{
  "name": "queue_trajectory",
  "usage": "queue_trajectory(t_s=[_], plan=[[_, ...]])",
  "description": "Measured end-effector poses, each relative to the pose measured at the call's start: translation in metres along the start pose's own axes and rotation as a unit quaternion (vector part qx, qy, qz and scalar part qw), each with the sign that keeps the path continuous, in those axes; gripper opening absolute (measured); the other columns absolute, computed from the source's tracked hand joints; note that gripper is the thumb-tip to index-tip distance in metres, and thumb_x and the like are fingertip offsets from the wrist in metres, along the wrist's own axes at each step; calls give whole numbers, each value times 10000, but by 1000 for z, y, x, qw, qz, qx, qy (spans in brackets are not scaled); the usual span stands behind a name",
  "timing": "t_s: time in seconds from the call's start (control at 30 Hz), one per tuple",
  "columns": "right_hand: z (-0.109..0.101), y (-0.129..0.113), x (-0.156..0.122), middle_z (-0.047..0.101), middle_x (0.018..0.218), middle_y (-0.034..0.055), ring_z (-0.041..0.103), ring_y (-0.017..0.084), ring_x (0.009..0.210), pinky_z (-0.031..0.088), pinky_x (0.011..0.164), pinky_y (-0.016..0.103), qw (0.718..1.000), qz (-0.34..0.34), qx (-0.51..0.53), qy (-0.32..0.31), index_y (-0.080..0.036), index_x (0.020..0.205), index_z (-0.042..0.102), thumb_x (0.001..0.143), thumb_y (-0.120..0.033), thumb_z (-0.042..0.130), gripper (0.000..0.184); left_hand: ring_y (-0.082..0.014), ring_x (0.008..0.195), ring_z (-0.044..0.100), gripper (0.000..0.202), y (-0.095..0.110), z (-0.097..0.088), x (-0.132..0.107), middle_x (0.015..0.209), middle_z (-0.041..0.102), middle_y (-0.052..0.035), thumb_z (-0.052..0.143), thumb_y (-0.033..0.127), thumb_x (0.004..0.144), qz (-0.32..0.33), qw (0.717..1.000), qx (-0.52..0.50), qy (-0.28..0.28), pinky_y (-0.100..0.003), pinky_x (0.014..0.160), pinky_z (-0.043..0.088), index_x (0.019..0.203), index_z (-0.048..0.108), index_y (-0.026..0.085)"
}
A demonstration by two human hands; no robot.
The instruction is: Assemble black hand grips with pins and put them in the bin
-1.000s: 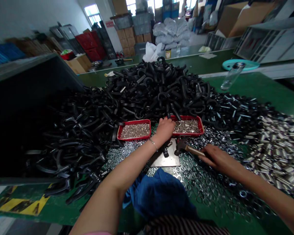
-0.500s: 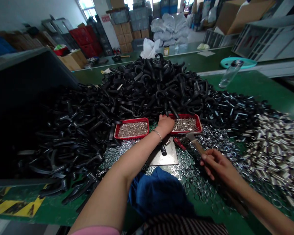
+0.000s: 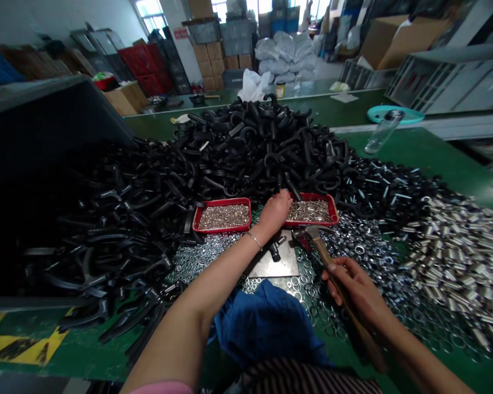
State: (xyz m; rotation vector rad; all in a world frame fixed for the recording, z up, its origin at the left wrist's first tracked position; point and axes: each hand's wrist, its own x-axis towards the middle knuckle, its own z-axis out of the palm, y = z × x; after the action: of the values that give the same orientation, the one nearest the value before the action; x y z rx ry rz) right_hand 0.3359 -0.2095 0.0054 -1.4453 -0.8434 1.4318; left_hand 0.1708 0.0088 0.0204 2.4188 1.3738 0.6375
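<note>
My right hand (image 3: 351, 284) is wrapped round the wooden handle of a hammer (image 3: 322, 249), its metal head over the right edge of a steel plate (image 3: 285, 265). My left hand (image 3: 276, 210) reaches to the left end of the right red tray (image 3: 332, 210), which holds small metal pins. Its fingers are curled together; what they grip, if anything, is hidden. On the plate lie a short black part (image 3: 274, 253) and a small metal sleeve (image 3: 281, 239). A red-handled tool (image 3: 305, 244) lies partly behind the hammer head.
Another red tray (image 3: 195, 219) of small metal pieces stands left. Black curved handles (image 3: 246, 142) pile up behind. Loose rings (image 3: 205, 254) surround the plate, and metal sleeves (image 3: 468, 257) heap at right. A glass bottle (image 3: 382, 134) and a blue cloth (image 3: 267, 323) are also here.
My right hand has moved left with the hammer, bringing its head over the red-handled tool. My left hand stays at the right tray, its wrist slightly further left.
</note>
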Motion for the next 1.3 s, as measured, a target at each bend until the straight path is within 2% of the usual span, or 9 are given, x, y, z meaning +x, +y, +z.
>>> queue_trajectory(t_s=[0.17,0.3,0.4,0.57,0.9,1.1,1.17,1.23,1.3], plan=[[3,-1,4,690,837,9,516,93,448,408,421,238,1000,-2,-11,-4,-240,975,471,891,-548,611,348,-154,807,651,144,-26,-26,-47,894,692,-46,539,289,960,-101,972,-193,83,-263,759,483,969,604,161],[6,-2,6,684,903,33,579,133,567,478,486,262,998,-40,-55,9,-249,1036,481,865,-549,644,382,-119,671,646,128,-46,-39,-97,905,701,-26,566,219,906,-140,951,-276,-10,-257,703,510,955,676,173],[7,-9,10,662,890,25,603,164,647,495,509,270,991,-72,-113,4,-264,1127,494,855,-556,649,428,-127,682,661,112,-49,-35,-116,870,702,-16,612,225,875,-151,941,-302,-24,-254,688,510,954,671,172],[7,-21,21,605,700,-11,469,123,495,348,407,237,965,-51,-246,-78,-237,988,564,917,-596,517,369,-154,776,636,147,-43,-20,-112,821,685,-14,633,299,887,-130,965,-224,-29,-266,746,482,816,656,172],[1,-17,27,646,737,-14,466,116,476,343,413,241,968,-32,-234,-80,-243,1023,553,914,-593,510,369,-190,811,613,168,-33,-9,-100,853,672,-55,594,274,926,-88,993,-39,-63,-300,778,448,811,636,158],[-13,-12,35,695,782,19,583,170,592,448,525,285,935,-82,-329,-102,-239,1101,580,960,-555,458,367,-259,1047,560,215,-26,-19,-97,1002,649,-103,506,329,981,82,985,113,-105,-405,977,382,947,637,162],[-16,-17,34,707,803,32,633,198,665,485,599,309,914,-107,-378,-102,-237,1123,594,971,-542,447,371,-291,1096,538,334,-24,-22,-102,1087,634,-128,560,453,942,75,985,112,-106,-437,998,374,1066,621,149],[-15,-27,30,725,875,47,670,220,749,509,676,328,893,-146,-417,-91,-240,1185,590,982,-520,444,376,-330,1163,512,648,-23,-20,-112,1218,594,-169,648,598,835,28,992,86,-86,-468,1019,373,1258,533,121],[-11,-36,26,731,988,68,688,234,830,519,739,339,875,-196,-437,-71,-245,1262,565,995,-492,430,388,-351,1239,480,891,-21,-16,-123,1328,538,-203,714,624,763,-14,996,49,-68,-483,1055,363,1404,388,99]])
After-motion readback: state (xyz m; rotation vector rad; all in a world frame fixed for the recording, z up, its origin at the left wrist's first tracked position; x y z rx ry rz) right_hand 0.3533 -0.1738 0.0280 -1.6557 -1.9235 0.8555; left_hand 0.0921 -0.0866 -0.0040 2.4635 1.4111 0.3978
